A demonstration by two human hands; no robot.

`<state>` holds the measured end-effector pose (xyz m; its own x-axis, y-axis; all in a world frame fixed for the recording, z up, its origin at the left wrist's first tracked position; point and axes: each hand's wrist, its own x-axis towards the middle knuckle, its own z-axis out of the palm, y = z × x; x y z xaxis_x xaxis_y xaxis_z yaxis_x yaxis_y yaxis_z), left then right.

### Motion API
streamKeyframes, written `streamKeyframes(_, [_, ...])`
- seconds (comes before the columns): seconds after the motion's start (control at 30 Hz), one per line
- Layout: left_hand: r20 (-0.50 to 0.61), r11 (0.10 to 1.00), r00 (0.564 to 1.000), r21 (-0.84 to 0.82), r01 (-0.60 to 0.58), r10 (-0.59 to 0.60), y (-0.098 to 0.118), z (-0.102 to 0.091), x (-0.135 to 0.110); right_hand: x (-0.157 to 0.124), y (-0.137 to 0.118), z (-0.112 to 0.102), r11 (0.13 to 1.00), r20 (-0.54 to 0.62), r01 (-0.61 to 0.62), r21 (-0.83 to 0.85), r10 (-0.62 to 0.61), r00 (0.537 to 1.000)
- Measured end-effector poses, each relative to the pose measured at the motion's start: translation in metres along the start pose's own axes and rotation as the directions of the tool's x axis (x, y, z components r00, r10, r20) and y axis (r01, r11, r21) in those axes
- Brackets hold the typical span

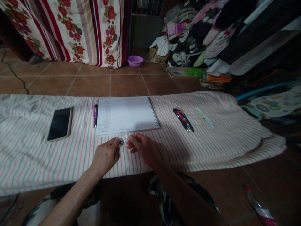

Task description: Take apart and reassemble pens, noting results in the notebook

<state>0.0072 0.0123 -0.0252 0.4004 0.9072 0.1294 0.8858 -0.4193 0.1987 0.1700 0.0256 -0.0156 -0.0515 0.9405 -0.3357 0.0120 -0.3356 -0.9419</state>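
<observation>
Striped cloth (28,157) covers the tiled floor. Left of the notebook (127,114) lie one phone (60,123) and two side pens (95,114). Just below the notebook, the left hand (105,155) and right hand (143,147) each pinch one end of a single pen (124,141) between closed fingertips. Right of the notebook lie a pen bundle (183,118) of at least three and one white strip (204,117).

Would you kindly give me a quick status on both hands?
Left hand and right hand both pinch one pen. Pen just short of the notebook, over striped cloth. Nothing in the way.
</observation>
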Motion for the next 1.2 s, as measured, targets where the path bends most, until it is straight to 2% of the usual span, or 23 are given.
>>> streamKeyframes(0.2, [0.016, 1.000, 1.000, 0.006, 0.002, -0.002, 0.000, 0.000, 0.002, 0.003, 0.004, 0.001, 0.999, -0.004, 0.016, -0.048, -0.016, 1.000])
streamKeyframes(0.47, [0.033, 1.000, 0.999, 0.028, 0.010, -0.011, -0.001, 0.000, 0.003, 0.004, 0.000, 0.002, 1.000, 0.023, 0.011, 0.026, -0.011, 1.000])
streamKeyframes(0.6, [0.026, 1.000, 1.000, 0.020, 0.015, -0.015, -0.001, 0.000, 0.002, 0.003, -0.003, 0.001, 0.998, -0.019, -0.031, 0.048, 0.032, 0.999])
streamKeyframes(0.9, [0.031, 1.000, 0.999, 0.023, 0.017, -0.018, 0.001, -0.004, 0.003, 0.005, 0.002, 0.004, 1.000, -0.027, 0.006, 0.021, -0.005, 1.000])
streamKeyframes(1.1, [0.029, 1.000, 1.000, 0.021, 0.010, -0.011, 0.000, -0.003, 0.002, 0.002, -0.005, 0.002, 0.998, 0.028, -0.020, 0.065, 0.019, 0.999])
streamKeyframes(1.2, [0.023, 1.000, 1.000, 0.003, 0.016, -0.016, 0.001, -0.004, 0.001, 0.002, -0.005, 0.001, 0.998, 0.015, -0.035, 0.050, 0.034, 0.999])
